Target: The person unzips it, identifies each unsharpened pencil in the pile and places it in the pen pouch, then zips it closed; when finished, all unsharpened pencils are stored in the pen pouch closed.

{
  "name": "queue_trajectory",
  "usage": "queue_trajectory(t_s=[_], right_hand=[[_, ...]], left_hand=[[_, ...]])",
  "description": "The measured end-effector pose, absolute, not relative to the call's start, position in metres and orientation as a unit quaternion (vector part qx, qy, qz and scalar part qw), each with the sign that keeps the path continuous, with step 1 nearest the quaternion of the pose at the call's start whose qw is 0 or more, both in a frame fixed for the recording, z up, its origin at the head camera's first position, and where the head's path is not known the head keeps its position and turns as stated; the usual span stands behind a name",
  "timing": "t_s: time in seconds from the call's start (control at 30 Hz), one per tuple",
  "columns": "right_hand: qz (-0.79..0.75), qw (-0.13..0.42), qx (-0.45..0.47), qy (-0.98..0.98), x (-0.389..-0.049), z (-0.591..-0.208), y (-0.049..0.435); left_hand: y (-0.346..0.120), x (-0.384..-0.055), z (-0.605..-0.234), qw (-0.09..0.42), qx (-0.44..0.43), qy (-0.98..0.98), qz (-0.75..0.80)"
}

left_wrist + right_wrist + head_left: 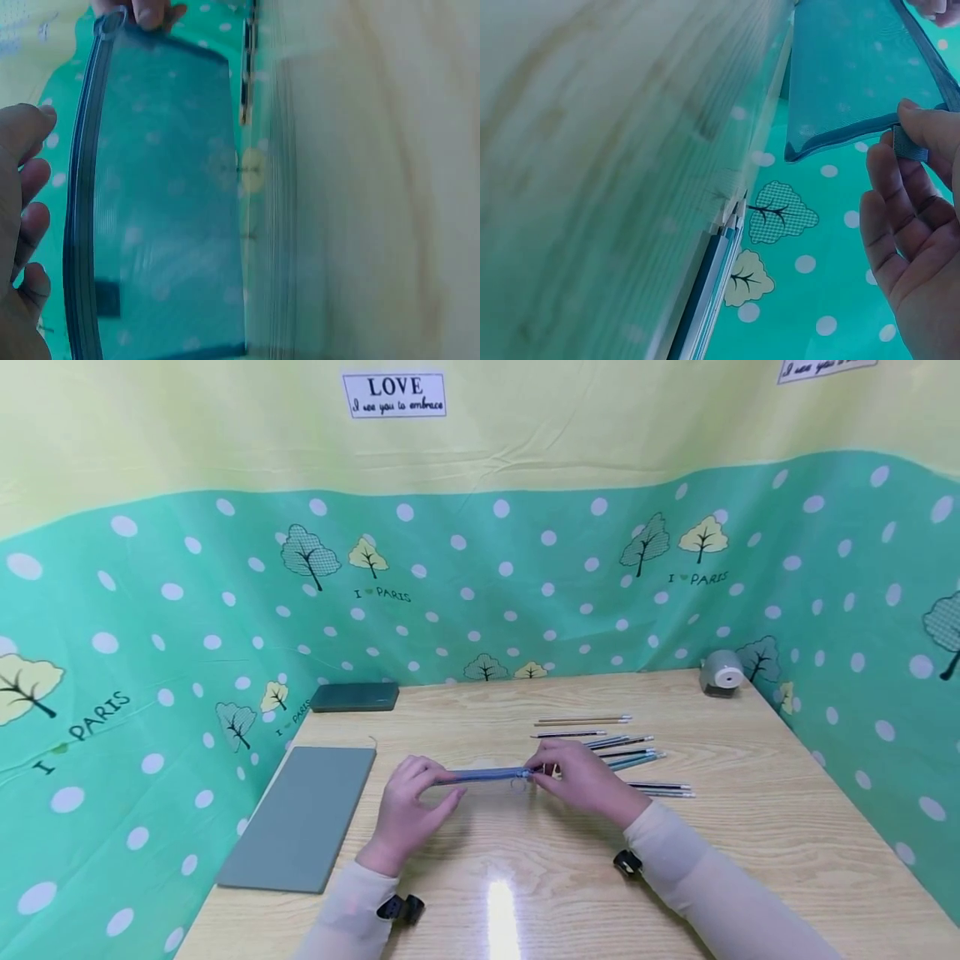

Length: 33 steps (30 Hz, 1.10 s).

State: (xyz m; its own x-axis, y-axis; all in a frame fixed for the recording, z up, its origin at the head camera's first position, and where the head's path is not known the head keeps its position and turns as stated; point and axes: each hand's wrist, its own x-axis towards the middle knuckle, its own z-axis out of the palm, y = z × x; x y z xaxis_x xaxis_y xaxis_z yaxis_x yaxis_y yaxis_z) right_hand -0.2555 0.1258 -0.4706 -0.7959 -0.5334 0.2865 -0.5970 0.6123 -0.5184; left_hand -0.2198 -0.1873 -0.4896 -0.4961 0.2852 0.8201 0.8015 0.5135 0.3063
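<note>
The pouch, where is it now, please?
In the head view, the pouch is central, between the left hand and right hand, left of the pencils.

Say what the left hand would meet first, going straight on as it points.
Most likely the see-through blue mesh zip pouch, whose end is right by the fingertips of the left hand; depth is unclear, so they may already touch.

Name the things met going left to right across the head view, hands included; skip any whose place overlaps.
Grey board, left hand, zippered pouch, right hand, small grey-and-white device.
</note>
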Motion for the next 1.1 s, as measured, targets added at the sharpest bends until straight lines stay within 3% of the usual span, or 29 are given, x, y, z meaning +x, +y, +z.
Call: queue_trajectory(t_s=[0.67,1.1], right_hand=[[0.323,0.067,0.340,-0.881,-0.247,-0.471,0.113],[0.308,0.076,0.366,-0.875,-0.242,-0.473,0.105]], left_hand=[[-0.154,-0.207,-0.496,0.285,-0.363,-0.818,-0.343],[-0.144,-0.205,-0.502,0.268,-0.348,-0.803,-0.403]])
